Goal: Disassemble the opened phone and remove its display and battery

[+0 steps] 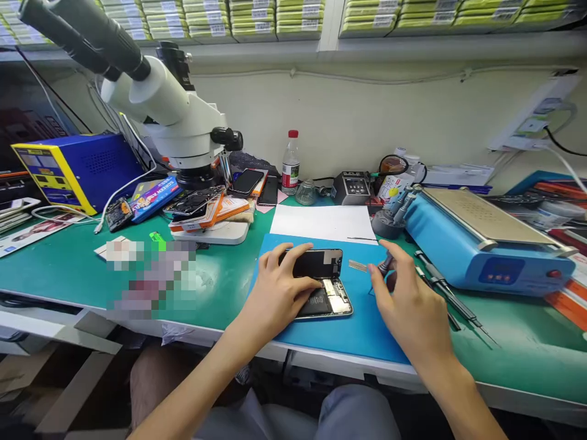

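Note:
An opened phone (pixel 338 304) lies on the blue mat (pixel 339 339), its battery and metal parts exposed. Its dark screen half (pixel 316 264) is tilted up along the back. My left hand (pixel 280 286) grips this phone at its left side, fingers over the screen half and thumb by the battery. To the right, my right hand (pixel 408 293) has a grey screwdriver (pixel 386 264) between its curled fingers. Just left of those fingertips is a small flat metallic piece (pixel 358 265); whether they touch it is unclear.
A white sheet (pixel 323 221) lies behind the mat. At the right are a blue heating plate machine (pixel 481 244) and long screwdrivers (pixel 452 299). A microscope (pixel 178 122), stacked phone parts (pixel 206 211) and a blue-yellow box (pixel 82 171) stand left. A bottle (pixel 290 165) is at the wall.

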Action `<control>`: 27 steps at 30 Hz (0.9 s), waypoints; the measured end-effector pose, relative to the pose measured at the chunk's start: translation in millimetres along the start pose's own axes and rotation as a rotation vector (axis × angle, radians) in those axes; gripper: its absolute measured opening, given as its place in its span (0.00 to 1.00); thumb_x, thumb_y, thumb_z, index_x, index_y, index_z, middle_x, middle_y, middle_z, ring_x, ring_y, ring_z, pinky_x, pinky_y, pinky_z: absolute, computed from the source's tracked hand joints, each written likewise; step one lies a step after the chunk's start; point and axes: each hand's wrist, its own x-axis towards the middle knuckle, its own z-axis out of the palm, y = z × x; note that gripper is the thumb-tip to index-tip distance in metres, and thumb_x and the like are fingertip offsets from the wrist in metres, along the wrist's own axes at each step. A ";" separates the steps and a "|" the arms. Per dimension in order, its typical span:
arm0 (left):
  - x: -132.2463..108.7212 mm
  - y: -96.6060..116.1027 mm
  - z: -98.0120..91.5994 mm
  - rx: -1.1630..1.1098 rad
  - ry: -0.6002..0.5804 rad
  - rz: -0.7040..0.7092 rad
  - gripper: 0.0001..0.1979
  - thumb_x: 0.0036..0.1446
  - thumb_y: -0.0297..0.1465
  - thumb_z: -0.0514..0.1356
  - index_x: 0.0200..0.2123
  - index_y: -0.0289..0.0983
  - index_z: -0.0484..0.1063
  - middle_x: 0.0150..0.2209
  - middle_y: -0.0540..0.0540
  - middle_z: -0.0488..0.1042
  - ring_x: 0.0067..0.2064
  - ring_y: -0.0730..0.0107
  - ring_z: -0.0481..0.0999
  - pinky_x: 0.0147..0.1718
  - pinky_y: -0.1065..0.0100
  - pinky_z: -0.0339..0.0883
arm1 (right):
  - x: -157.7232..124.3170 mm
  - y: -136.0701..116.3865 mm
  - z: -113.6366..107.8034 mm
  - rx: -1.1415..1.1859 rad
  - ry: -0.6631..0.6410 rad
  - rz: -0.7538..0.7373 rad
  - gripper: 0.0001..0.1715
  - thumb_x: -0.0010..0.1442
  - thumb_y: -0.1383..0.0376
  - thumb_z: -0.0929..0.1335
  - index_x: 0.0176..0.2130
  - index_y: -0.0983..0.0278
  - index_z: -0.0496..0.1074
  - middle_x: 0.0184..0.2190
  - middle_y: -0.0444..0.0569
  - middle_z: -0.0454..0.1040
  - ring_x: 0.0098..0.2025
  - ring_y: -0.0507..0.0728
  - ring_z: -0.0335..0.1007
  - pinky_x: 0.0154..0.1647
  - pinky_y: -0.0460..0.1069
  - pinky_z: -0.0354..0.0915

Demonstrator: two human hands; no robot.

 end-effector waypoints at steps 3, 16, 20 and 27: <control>-0.3 0.4 -0.2 -0.004 -0.003 -0.009 0.08 0.69 0.37 0.66 0.46 0.52 0.86 0.74 0.49 0.61 0.72 0.43 0.55 0.66 0.38 0.57 | 6.4 -13.4 2.4 0.283 0.012 0.103 0.32 0.72 0.53 0.68 0.69 0.57 0.62 0.40 0.51 0.78 0.34 0.60 0.78 0.33 0.53 0.73; -1.0 -0.7 -0.8 0.014 -0.009 -0.030 0.08 0.68 0.40 0.66 0.46 0.53 0.86 0.74 0.49 0.61 0.74 0.43 0.54 0.68 0.38 0.55 | 10.4 -43.4 40.9 0.443 -0.129 -0.088 0.26 0.74 0.59 0.66 0.67 0.57 0.61 0.48 0.51 0.78 0.46 0.58 0.80 0.52 0.55 0.76; -1.2 -1.8 -0.1 0.024 0.000 -0.020 0.08 0.68 0.40 0.66 0.47 0.53 0.86 0.74 0.49 0.61 0.74 0.43 0.54 0.68 0.38 0.55 | 9.9 -44.6 40.5 0.439 -0.174 -0.102 0.27 0.74 0.59 0.65 0.68 0.57 0.59 0.48 0.51 0.78 0.45 0.58 0.80 0.50 0.55 0.76; -1.7 -2.0 0.2 0.032 -0.004 -0.021 0.08 0.68 0.40 0.66 0.46 0.53 0.86 0.74 0.49 0.61 0.74 0.43 0.54 0.68 0.38 0.55 | 10.4 -44.6 41.5 0.436 -0.179 -0.071 0.27 0.74 0.59 0.65 0.68 0.56 0.60 0.49 0.51 0.78 0.46 0.59 0.80 0.53 0.56 0.75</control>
